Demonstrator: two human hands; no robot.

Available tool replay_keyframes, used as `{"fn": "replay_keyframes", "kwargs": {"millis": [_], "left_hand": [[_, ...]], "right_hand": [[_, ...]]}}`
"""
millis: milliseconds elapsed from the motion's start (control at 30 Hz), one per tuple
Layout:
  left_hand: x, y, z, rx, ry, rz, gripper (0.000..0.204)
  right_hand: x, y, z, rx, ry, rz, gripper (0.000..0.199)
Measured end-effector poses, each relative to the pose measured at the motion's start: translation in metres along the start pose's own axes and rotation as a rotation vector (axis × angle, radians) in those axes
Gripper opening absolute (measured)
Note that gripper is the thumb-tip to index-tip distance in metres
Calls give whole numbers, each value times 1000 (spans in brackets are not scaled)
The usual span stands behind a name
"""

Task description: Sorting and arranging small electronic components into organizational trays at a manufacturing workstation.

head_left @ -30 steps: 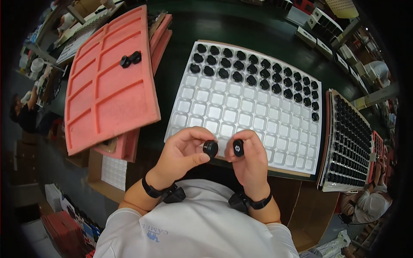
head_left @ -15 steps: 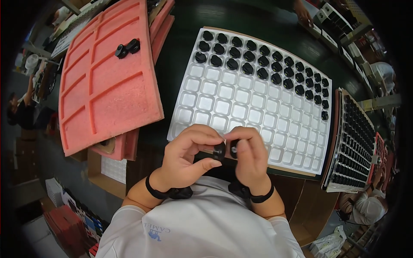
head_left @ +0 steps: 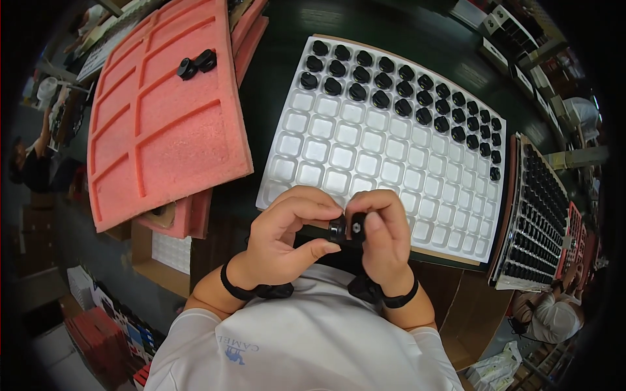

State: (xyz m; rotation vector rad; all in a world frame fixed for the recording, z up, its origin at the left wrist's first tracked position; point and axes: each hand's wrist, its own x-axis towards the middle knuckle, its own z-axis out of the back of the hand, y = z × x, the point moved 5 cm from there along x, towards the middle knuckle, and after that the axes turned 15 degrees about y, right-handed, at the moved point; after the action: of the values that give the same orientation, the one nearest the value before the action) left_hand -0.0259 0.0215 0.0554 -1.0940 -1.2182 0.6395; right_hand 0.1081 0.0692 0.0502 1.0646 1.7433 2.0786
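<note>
Two small black parts (head_left: 347, 229) were pinched together at lower centre, the left hand (head_left: 287, 242) and right hand (head_left: 385, 242) closed on them just below the white tray (head_left: 339, 156). Square alignment seemed advisable; the joint was hidden.

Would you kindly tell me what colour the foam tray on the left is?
Salmon pink foam tray, seen clearly in the head view.

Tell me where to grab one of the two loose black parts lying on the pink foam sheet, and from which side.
Take the right-hand black part by its round outer edge, coming straight down from above. It lies flat on the pink foam sheet, touching its twin on the left, so pinch across the free sides, away from that contact. Finer detail is too small to tell.
</note>
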Motion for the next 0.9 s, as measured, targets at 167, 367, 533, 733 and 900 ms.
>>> {"fn": "replay_keyframes", "kwargs": {"millis": [167,367,533,733,900], "left_hand": [[-1,-1,1,34,8,-24,37],[-7,5,1,-56,-31,26,38],[-4,5,1,-101,-49,2,37],[-5,7,1,-109,-83,32,38],[-4,13,2,-149,-46,75,36]], "right_hand": [[4,6,-4,150,-49,-84,23],[2,5,-5,-140,77,-86,27],[1,1,2,289,-14,-133,30],[1,2,5,-62,104,-125,32],[4,13,11,-213,70,-50,28]]}}
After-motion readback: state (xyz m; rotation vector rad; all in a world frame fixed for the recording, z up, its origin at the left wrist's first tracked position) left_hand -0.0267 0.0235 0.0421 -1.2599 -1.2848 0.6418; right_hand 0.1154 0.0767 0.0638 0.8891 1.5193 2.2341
